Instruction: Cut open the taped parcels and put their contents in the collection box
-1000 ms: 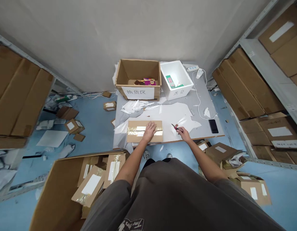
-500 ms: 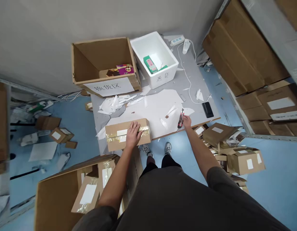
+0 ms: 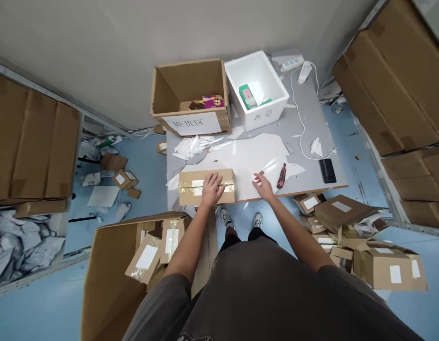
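Note:
A taped cardboard box (image 3: 188, 189) with a white label on top lies at the table's front edge. My left hand (image 3: 212, 188) rests on its top, fingers spread over the tape near the box's right part. To the right of the box, my right hand (image 3: 263, 186) is above the table, fingers loosely bent and apart, holding nothing. A red and black box cutter (image 3: 281, 176) lies just right of that hand, apart from it. White paper scraps (image 3: 270, 165) lie beyond the fingers.
Behind stand an open carton (image 3: 191, 90) and a white foam box (image 3: 267, 117), both with small packages inside. A phone (image 3: 327, 171) lies at the table's right. A large carton (image 3: 109, 279) of parcels stands at lower left; boxes (image 3: 388, 267) are heaped at lower right.
My right hand has let go of the box cutter, which now lies on the table, and has moved left toward the box. My left hand stays on the box. The view has shifted left.

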Action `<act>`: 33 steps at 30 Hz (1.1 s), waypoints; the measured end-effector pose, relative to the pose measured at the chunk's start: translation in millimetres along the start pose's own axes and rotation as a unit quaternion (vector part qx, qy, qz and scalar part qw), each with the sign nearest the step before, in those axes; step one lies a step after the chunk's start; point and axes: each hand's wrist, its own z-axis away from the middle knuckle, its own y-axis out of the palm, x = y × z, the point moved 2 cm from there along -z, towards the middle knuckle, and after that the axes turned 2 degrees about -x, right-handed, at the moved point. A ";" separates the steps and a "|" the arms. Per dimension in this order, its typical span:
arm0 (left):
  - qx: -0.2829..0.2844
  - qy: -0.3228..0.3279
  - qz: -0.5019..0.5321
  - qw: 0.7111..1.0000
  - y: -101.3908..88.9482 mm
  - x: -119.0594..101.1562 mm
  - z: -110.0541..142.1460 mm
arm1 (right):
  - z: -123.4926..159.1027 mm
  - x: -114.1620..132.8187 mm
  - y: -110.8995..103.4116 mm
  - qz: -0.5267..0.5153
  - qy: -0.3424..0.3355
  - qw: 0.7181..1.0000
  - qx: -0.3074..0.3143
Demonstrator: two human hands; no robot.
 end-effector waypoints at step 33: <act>0.020 -0.236 0.146 0.961 -20.1 69.1 67.5 | 82.6 185.0 156.6 0.355 0.058 0.930 0.078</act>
